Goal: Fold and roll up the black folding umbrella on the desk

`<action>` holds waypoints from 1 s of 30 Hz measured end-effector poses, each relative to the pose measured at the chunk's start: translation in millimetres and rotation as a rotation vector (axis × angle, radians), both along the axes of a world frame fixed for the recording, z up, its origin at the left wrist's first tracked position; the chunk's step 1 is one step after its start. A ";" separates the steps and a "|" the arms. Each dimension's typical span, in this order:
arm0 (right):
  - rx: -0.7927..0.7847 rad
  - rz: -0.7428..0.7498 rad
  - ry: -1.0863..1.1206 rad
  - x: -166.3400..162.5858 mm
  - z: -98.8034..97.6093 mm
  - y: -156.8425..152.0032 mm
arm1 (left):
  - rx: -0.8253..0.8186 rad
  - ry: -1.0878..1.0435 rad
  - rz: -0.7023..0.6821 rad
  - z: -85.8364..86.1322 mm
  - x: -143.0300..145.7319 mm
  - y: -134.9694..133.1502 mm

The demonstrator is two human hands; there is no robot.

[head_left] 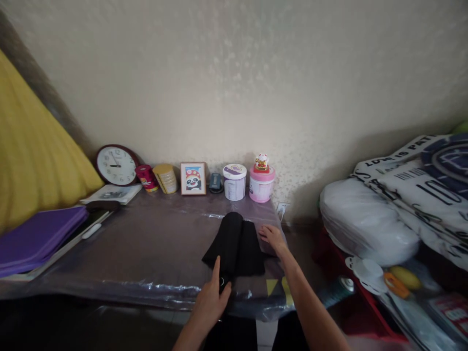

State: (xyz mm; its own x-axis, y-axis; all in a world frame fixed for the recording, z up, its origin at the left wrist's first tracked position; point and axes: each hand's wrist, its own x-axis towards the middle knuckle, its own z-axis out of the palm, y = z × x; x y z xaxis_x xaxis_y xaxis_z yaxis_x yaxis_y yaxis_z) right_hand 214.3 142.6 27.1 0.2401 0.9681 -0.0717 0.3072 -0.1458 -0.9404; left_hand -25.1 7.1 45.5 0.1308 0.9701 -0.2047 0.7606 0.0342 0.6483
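A black folding umbrella [231, 239] lies on the plastic-covered table, its handle end toward me and its loose fabric spread out on both sides. My left hand [211, 295] is around the handle end, thumb on one side and index finger stretched along the fabric. A small round silvery detail shows on the handle between thumb and finger. At the right edge of the fabric, my right hand [272, 237] rests with fingers extended near the table's right side. Whether its fingertips touch the fabric I cannot tell.
Along the wall stand a round clock [117, 165], a magenta can [146, 178], a yellow-lidded jar [165, 178], a panda picture frame [193, 179], and two tubs, a white one [234, 183] and a pink one [262, 185]. Purple folders [44, 236] lie left. A red bin [376, 312] stands right.
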 end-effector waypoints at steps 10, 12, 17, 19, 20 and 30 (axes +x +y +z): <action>-0.009 0.089 0.025 -17.3 6.0 -23.6 | -0.014 0.001 -0.015 3.7 -0.5 -0.8; 0.009 0.099 -0.017 -18.8 8.7 -25.5 | -0.014 -0.003 -0.014 3.5 -0.3 -0.6; 0.055 0.092 -0.185 -20.0 13.2 -26.1 | -0.016 0.009 -0.016 2.8 -0.1 -0.4; 0.086 0.063 -0.272 -20.2 16.0 -25.8 | 0.002 0.009 -0.017 2.5 0.3 -0.8; 0.103 0.048 -0.314 -20.8 17.7 -25.6 | 0.010 0.010 -0.016 2.3 0.6 -1.2; 0.136 0.090 -0.551 -87.6 14.7 -31.8 | 0.023 0.086 -0.036 5.4 5.6 -4.4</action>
